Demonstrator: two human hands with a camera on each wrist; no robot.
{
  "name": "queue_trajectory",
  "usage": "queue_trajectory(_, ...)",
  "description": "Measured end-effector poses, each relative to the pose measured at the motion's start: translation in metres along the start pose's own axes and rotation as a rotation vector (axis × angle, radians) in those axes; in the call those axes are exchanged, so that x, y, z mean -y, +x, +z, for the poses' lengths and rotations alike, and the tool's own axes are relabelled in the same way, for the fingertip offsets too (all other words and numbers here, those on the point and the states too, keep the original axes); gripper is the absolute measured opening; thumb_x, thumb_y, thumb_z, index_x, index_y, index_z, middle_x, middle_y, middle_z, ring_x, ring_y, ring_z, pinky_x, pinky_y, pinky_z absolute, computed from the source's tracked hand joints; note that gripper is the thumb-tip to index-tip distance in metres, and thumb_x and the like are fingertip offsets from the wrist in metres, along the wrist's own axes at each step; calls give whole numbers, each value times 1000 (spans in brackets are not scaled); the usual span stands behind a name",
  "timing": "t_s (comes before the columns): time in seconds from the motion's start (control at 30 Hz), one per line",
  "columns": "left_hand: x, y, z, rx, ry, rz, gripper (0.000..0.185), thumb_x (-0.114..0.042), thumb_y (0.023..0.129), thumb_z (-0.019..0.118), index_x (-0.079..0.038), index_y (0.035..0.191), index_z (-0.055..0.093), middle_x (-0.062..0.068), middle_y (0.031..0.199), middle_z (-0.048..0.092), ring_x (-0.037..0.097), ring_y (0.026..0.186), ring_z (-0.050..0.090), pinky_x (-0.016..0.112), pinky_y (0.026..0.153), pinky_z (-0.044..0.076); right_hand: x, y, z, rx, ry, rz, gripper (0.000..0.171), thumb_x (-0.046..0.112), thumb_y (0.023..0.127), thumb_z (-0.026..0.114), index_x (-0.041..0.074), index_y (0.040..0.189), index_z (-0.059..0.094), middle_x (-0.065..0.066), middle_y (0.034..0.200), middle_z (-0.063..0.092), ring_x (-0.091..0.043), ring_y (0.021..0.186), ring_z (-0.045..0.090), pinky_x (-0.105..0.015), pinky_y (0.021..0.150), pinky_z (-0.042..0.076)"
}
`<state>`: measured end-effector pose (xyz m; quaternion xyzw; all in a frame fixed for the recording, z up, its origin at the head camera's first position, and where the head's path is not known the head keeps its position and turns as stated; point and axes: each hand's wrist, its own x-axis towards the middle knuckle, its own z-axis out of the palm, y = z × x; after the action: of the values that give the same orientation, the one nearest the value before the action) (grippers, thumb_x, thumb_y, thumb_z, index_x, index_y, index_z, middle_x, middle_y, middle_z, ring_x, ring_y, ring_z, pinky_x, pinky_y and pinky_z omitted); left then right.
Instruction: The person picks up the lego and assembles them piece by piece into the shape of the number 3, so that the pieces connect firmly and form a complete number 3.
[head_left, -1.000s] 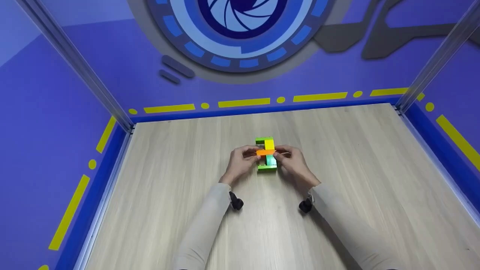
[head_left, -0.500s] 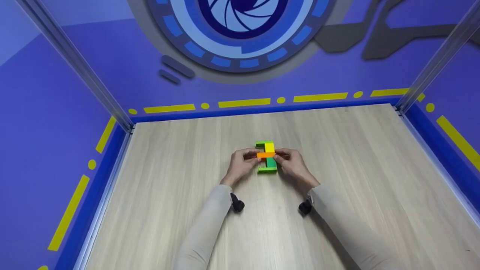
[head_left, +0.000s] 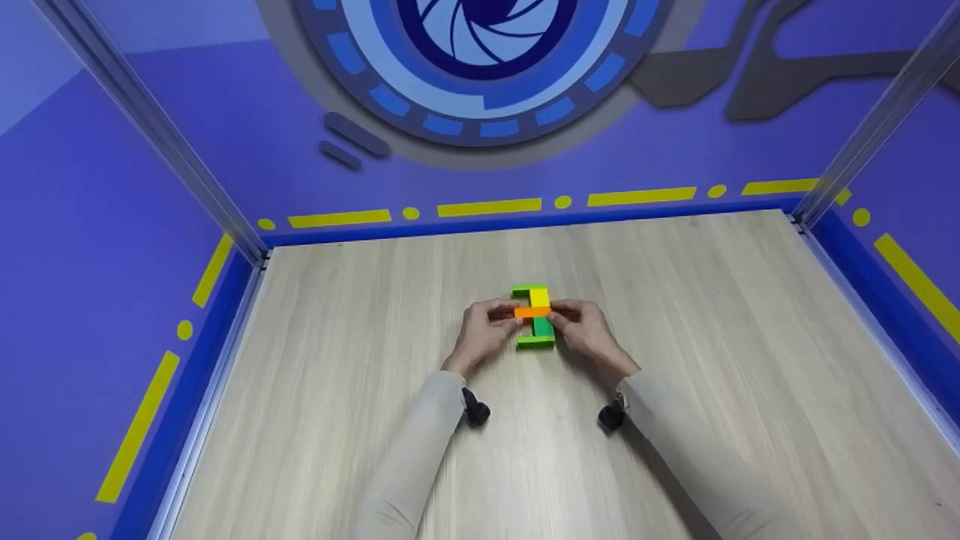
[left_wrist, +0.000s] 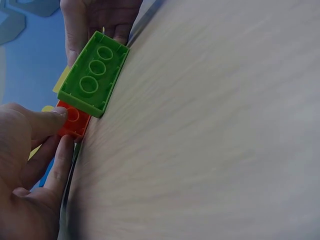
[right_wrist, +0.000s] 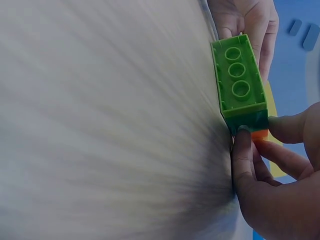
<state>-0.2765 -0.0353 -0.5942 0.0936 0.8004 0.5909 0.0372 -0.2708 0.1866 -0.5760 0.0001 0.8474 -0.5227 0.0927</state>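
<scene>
Head view: two hands pinch one orange brick.

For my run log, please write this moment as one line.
left hand: pinches orange brick | right hand: pinches orange brick | brick assembly: green, yellow, orange | wooden table

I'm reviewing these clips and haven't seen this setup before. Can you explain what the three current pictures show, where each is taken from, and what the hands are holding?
No machine here: a person works bare-handed. The wide picture comes from a head-worn camera looking down at a wooden table inside a purple-walled booth. The two close-ups come from cameras on each wrist. The left hand and right hand meet at a small brick assembly: light green bricks, a yellow one, and an orange brick lying crosswise. Each hand pinches an end of the orange brick. The wrist views show the green brick's hollow underside.
</scene>
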Motion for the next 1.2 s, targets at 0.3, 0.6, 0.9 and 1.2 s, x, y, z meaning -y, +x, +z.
queue_trajectory(0.3, -2, 1, -1, 19, 23, -6, 32, -5, 99, 76, -4, 131, 75, 9, 126, 74, 19, 113, 72, 26, 97, 61, 2, 3, -1, 14, -12, 13, 38, 18, 109, 63, 2, 144, 65, -18, 137, 67, -30, 122, 62, -48, 112, 51)
queue_trajectory(0.6, -7, 3, -5, 60, 88, 27, 34, -5, 100, 74, -2, 134, 70, 12, 131, 73, 22, 115, 72, 27, 98, 61, 4, 3, -6, 14, 12, 5, 39, 19, 110, 62, 3, 145, 63, -18, 137, 67, -30, 121, 63, -42, 104, 56)
queue_trajectory(0.9, -24, 3, -22, 132, 181, 58, 36, -16, 105, 70, -3, 139, 67, 13, 139, 69, 24, 120, 70, 34, 104, 60, 15, -3, -23, 43, 3, -97, 42, 22, 111, 58, 1, 147, 60, -19, 139, 63, -31, 117, 66, -39, 96, 60)
queue_trajectory(1.2, -42, -6, -46, 147, 293, 78, 45, -31, 107, 68, -10, 147, 63, 8, 147, 64, 34, 136, 61, 46, 116, 52, 25, -10, -36, 35, -34, -193, 41, 22, 110, 60, 0, 145, 62, -19, 138, 66, -35, 120, 66, -47, 99, 58)
